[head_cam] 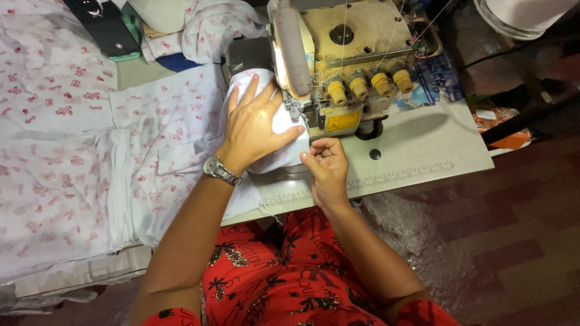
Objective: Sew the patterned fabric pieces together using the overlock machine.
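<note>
White cloth [275, 154] lies under the flat, open left hand [257, 124] beside the sewing machine [338, 66]; right hand [326, 169] seemingly pinches its edge on the worktop [423, 145].

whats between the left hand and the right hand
In the head view, a fold of white fabric lies between the left hand and right hand.

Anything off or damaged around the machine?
The machine's top cover is grimy, with stained, worn paint. A loose thread tail dangles off the table edge. Otherwise the left hand lies flat on the white fabric; the right hand pinches its edge.
</note>
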